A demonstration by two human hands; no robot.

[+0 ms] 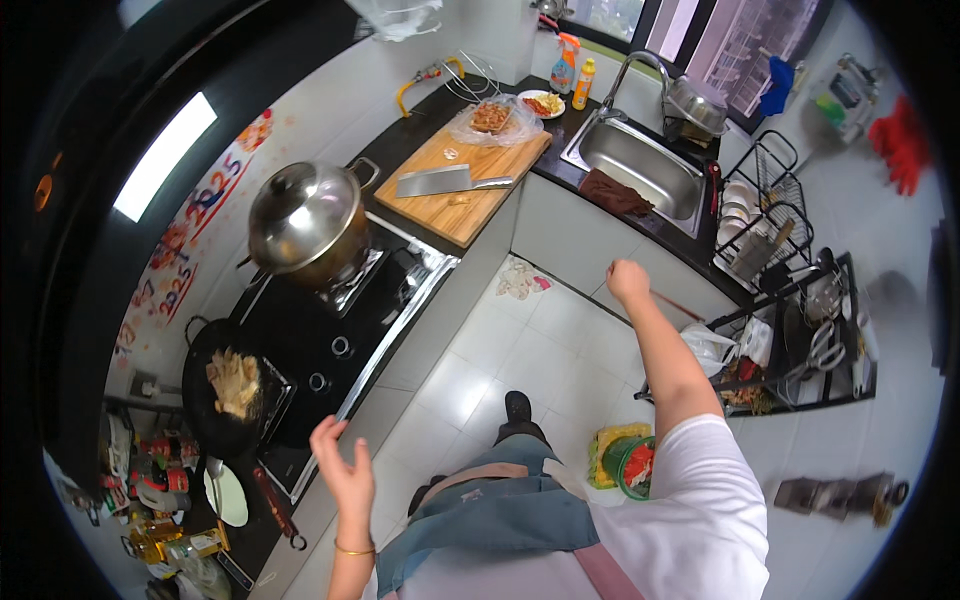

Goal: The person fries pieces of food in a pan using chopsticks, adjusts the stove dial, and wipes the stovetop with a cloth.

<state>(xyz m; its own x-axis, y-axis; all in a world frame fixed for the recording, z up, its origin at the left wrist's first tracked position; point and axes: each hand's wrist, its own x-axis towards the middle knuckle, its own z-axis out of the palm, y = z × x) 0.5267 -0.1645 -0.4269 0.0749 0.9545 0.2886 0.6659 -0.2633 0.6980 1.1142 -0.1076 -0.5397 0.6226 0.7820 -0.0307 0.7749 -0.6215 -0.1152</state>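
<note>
My left hand (343,463) is empty with its fingers apart, near the front edge of the counter. To its left lies the dark red handle (277,504) of a black wok (196,405) on the gas hob. Pale, lightly browned slices of food (234,382) rest in the wok. My right hand (628,280) is stretched forward over the floor, closed around thin brown chopsticks (677,306) that stick out to the right. Whether it is one stick or a pair is hard to tell.
A lidded steel pot (306,217) stands on the hob's far burner. Beyond it, a wooden cutting board (431,214) bears a cleaver (435,181) and bagged food. A sink (637,157), dish rack (772,187) and low black shelf (795,401) line the right. A green bin (616,459) stands by my legs.
</note>
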